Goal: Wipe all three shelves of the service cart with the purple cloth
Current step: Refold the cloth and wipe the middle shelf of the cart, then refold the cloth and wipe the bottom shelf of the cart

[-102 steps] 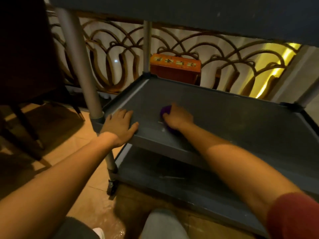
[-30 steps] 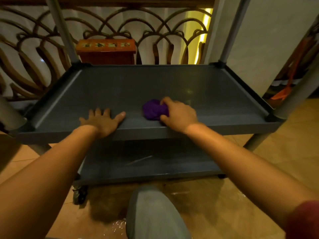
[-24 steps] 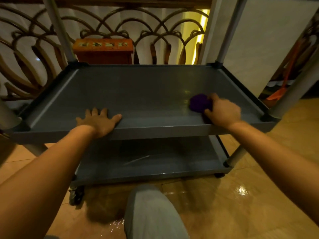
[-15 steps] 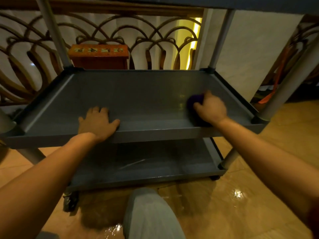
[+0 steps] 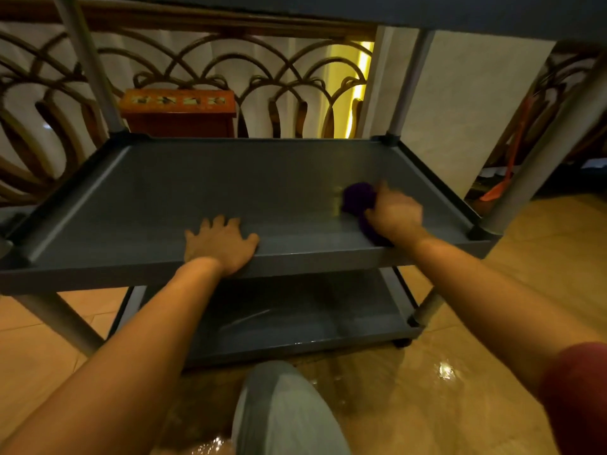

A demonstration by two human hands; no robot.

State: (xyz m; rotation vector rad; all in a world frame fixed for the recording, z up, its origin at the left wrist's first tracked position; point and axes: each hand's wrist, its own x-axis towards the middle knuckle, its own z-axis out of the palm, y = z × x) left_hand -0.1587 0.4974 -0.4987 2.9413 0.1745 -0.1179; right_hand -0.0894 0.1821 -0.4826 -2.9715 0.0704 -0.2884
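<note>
On middle shelf [image 5: 210,192]: purple cloth [image 5: 358,196] (gripped).

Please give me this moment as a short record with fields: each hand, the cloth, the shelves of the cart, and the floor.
left hand: flat, palm down, on the front rim of the middle shelf, holding nothing
right hand: grip closed on the purple cloth, blurred by motion
purple cloth: bunched, pressed on the right part of the middle shelf
bottom shelf: bare, with a pale streak on it
top shelf: only its underside shows
floor: glossy tiles with bright reflections
behind cart: orange box
</note>
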